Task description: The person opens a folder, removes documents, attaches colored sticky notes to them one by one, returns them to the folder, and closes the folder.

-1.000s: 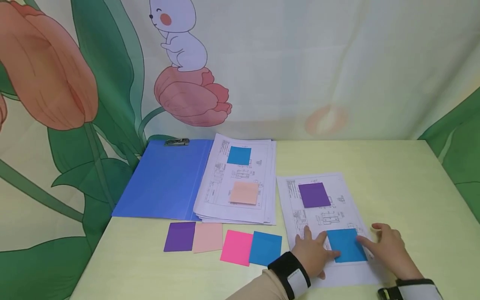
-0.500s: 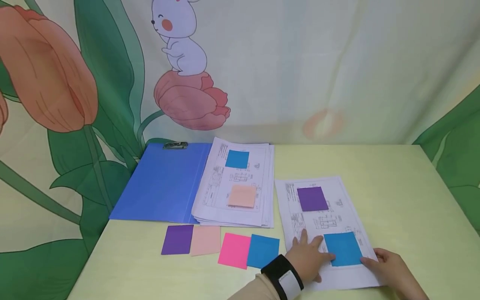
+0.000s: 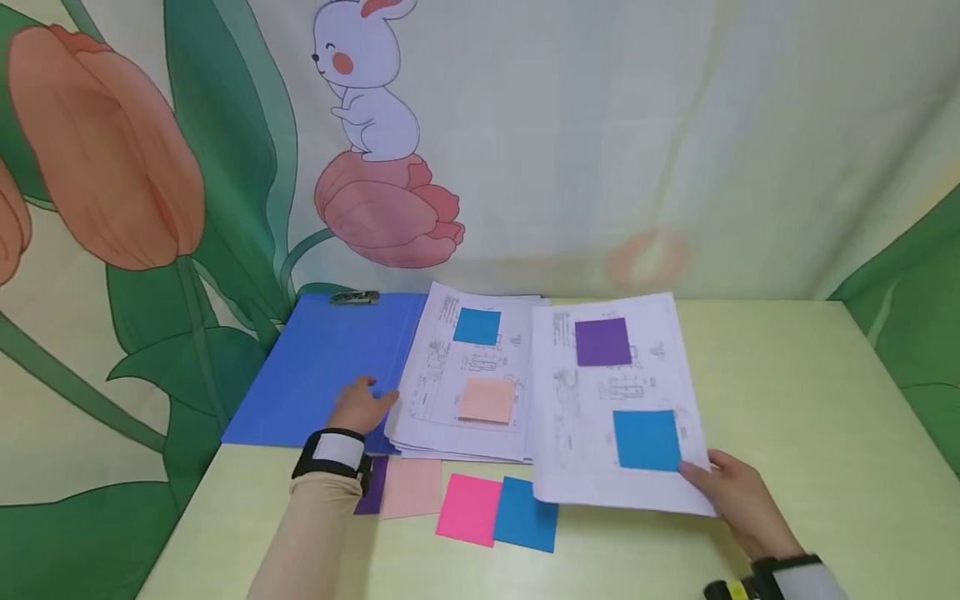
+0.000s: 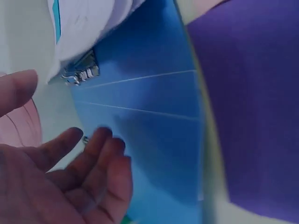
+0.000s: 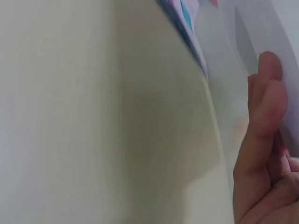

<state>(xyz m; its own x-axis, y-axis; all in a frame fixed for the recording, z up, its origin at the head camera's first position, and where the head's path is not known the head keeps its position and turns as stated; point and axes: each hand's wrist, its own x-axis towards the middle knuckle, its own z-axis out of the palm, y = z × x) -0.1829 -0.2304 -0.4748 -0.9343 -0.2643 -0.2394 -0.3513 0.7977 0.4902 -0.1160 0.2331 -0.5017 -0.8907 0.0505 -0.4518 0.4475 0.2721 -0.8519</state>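
Note:
My right hand (image 3: 742, 504) pinches the lower right corner of a printed drawing sheet (image 3: 573, 467), lifted off the table. The sheet carries a purple sticky note (image 3: 603, 342) near its top and a blue sticky note (image 3: 647, 440) lower down. In the right wrist view, fingers (image 5: 268, 107) lie behind the paper (image 5: 289, 70). My left hand (image 3: 358, 408) holds nothing, its fingers relaxed, over the blue folder (image 3: 322, 358) by the left edge of the paper stack (image 3: 427, 429). On that stack's top sheet are a blue note (image 3: 477, 327) and a peach note (image 3: 486, 400).
A metal clip (image 3: 355, 297) sits at the folder's top. In front lie a purple note (image 3: 371, 492) partly behind my left wrist, a pale pink note (image 3: 412, 487), a bright pink note (image 3: 468, 510) and a blue note (image 3: 525, 517). A printed curtain (image 3: 570, 150) hangs behind the table.
My left hand has left the loose sheet and moved left to the folder. The right hand has raised the sheet and carried it left, so it now overlaps the stack's right edge.

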